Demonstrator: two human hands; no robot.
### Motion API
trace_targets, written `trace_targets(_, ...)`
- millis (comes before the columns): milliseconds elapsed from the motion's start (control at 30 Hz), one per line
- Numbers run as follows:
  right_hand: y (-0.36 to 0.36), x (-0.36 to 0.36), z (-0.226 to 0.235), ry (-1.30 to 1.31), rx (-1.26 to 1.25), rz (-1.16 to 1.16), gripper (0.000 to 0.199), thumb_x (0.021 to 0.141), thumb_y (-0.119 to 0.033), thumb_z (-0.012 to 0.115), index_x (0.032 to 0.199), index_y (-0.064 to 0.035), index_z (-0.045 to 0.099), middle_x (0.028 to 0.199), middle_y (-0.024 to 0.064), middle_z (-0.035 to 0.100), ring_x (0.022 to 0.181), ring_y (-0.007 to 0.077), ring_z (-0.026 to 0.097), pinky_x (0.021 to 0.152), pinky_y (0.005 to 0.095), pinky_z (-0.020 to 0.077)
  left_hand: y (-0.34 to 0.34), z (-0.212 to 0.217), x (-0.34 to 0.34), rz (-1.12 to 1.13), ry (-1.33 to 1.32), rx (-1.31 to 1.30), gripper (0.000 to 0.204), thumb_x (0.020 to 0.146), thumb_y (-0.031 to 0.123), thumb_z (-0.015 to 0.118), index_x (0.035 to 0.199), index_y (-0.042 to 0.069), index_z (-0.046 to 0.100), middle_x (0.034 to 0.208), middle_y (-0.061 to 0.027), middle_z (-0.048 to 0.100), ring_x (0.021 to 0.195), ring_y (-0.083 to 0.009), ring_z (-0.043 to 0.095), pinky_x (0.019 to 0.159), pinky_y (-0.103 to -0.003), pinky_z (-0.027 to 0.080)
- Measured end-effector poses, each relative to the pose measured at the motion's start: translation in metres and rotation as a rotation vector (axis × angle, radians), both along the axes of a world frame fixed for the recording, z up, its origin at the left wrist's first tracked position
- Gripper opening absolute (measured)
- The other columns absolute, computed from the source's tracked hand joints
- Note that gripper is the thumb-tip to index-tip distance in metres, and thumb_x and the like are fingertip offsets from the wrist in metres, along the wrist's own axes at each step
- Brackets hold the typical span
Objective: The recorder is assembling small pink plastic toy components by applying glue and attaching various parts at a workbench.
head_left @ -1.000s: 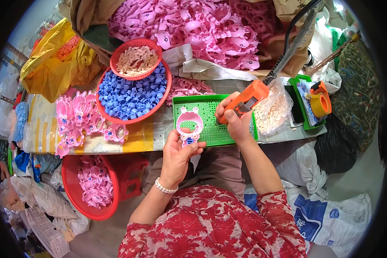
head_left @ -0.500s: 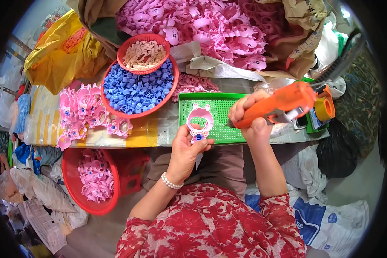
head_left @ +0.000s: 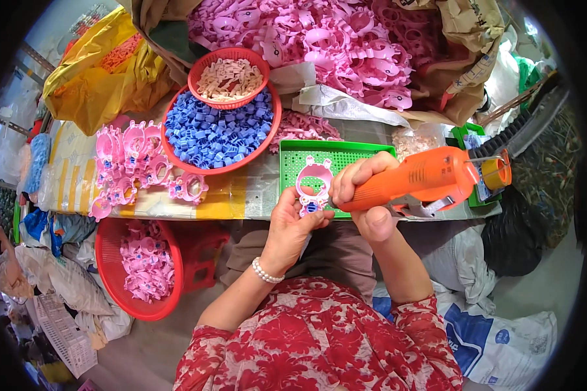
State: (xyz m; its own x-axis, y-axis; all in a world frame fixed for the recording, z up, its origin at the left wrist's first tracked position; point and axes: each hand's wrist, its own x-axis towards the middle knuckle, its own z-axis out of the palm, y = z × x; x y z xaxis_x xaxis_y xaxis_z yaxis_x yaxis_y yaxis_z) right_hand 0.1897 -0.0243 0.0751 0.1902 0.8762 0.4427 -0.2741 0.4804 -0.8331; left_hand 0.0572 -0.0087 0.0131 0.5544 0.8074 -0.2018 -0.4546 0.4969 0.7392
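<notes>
My left hand (head_left: 287, 229) pinches a pink plastic ring-shaped piece (head_left: 316, 168) with small ear-like bumps on top. Low on that piece, near my fingertips, a small blue part (head_left: 312, 208) is set in. Wrapped around an orange electric screwdriver (head_left: 419, 177) is my right hand (head_left: 376, 225); the tool lies nearly level, its front end pointing left at the lower part of the pink piece. My fingers hide the tip, so I cannot tell whether it touches. Beneath both hands is a green perforated tray (head_left: 293, 148).
A red basket of blue parts (head_left: 220, 133) carries a smaller red basket of cream pieces (head_left: 229, 79). Pink ring pieces (head_left: 134, 156) cluster at left. A large sack (head_left: 466, 58) of pink parts stands behind. Below the table edge sits another red basket (head_left: 104, 267). A cord (head_left: 502, 140) trails from the screwdriver.
My right hand has brought the screwdriver left and slightly down, against or close to the lower part of the pink piece. My left hand keeps its pinch; the whole view has shifted slightly.
</notes>
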Motion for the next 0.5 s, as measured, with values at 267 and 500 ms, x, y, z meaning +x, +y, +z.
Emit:
trace_targets(267, 0.0061, 0.0013, -0.0081, -0.033, -0.003, 0.009, 0.056, 0.076, -0.049, 0.07, 0.096, -0.0067, 0.04, 0.072, 0.0062, 0.051, 0.065, 0.0157, 0.052, 0.065, 0.0317, 0.0468, 0.0006, -0.0004, 0.0001, 0.012, 0.003, -0.005, 0.032, 0.086, -0.005, 0.055, 0.113, 0.005, 0.042, 0.103, -0.0084, 0.059, 0.085, -0.014, 0.064, 0.071, -0.024, 0.053)
trace_targets(500, 0.0085, -0.0009, -0.0117, -0.005, -0.005, -0.008, 0.054, 0.076, -0.046, 0.071, 0.095, -0.0062, 0.04, 0.073, 0.0069, 0.051, 0.064, 0.0162, 0.052, 0.065, 0.032, 0.0473, -0.0005, -0.0008, 0.0016, 0.02, 0.013, 0.012, 0.031, 0.085, -0.006, 0.055, 0.111, 0.004, 0.043, 0.101, -0.0086, 0.059, 0.084, -0.0144, 0.064, 0.07, -0.023, 0.053)
